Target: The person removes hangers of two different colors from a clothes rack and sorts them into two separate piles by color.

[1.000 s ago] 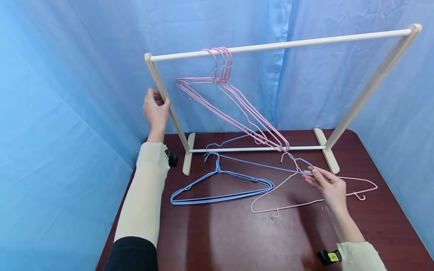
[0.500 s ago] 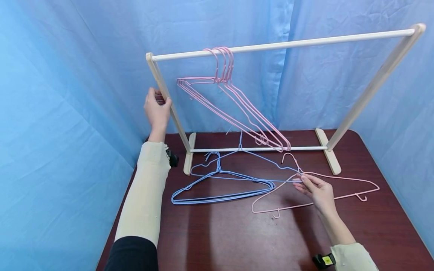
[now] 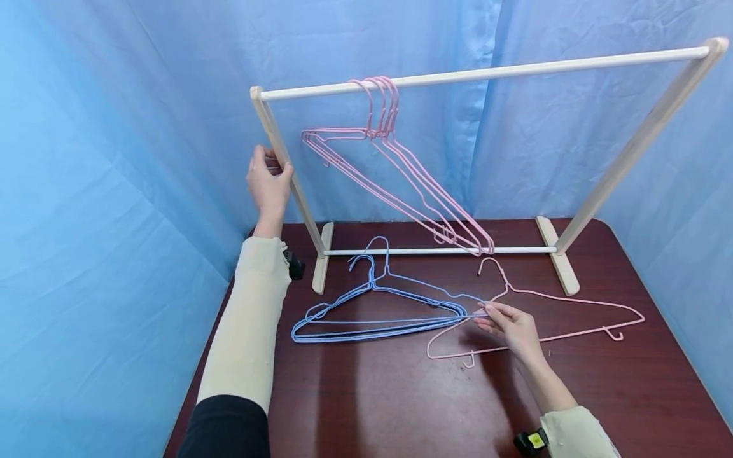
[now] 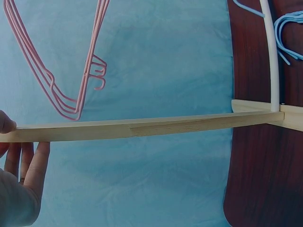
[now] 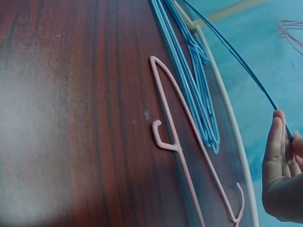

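Observation:
My left hand grips the left wooden upright of a small rack, thumb on one side and fingers on the other. At the table's middle, my right hand pinches one end of a blue wire hanger between thumb and fingers. That hanger is held above a stack of blue hangers, its hook pointing toward the rack. Lying on the table by the right hand is a pink hanger with small side hooks. Several pink hangers hang from the rack's top bar, left of its middle.
The rack's lower bar runs low over the back of the dark red table, between two wooden feet. Blue curtains close off the back and sides.
My right hand has moved left and toward me with the blue hanger, swinging its hook end from behind the lower bar to over the blue stack. My left hand stays on the upright.

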`<state>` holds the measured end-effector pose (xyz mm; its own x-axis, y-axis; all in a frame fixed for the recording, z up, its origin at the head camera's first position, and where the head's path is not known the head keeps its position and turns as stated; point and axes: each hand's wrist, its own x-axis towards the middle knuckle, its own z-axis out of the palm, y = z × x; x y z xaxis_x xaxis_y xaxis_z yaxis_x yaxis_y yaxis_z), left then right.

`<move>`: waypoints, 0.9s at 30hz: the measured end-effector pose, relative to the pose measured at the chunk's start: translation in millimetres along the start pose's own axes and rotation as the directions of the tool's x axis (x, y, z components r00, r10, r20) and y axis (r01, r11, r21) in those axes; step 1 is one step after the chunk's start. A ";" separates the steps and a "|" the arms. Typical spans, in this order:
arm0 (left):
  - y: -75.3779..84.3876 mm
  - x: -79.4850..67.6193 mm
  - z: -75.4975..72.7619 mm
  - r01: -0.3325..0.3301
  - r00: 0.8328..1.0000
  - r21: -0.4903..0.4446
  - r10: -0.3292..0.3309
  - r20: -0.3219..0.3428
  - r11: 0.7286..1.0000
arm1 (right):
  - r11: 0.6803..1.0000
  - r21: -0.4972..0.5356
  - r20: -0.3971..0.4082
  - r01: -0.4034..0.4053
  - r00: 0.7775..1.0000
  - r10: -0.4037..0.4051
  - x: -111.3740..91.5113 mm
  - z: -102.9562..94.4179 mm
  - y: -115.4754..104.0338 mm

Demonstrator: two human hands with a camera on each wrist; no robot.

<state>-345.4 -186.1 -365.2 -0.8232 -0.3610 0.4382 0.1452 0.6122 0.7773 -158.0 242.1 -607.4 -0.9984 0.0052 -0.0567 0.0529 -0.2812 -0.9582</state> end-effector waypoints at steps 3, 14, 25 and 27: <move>0.3 0.7 0.5 -0.005 1.000 -0.003 0.005 -0.002 1.000 | 0.999 0.019 0.007 -0.028 1.000 0.028 4.9 -0.6 12.3; 0.4 0.2 0.7 -0.003 1.000 -0.011 0.003 -0.001 1.000 | 0.982 0.002 -0.061 -0.191 0.980 0.190 2.5 30.4 2.4; 1.9 -1.2 -0.6 0.000 1.000 -0.036 0.000 0.001 0.999 | 0.957 -0.074 -0.047 -0.282 0.959 0.279 10.3 42.4 6.0; 2.1 -1.2 -0.5 -0.001 1.000 -0.036 0.001 0.000 0.999 | 0.956 -0.102 -0.034 -0.276 0.961 0.274 12.2 42.7 7.3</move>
<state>-343.8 -184.8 -363.8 -0.8234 -0.3603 0.4385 0.1656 0.5865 0.7928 -170.7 199.0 -603.1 -0.9442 -0.0392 -0.3270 0.3288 -0.1721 -0.9286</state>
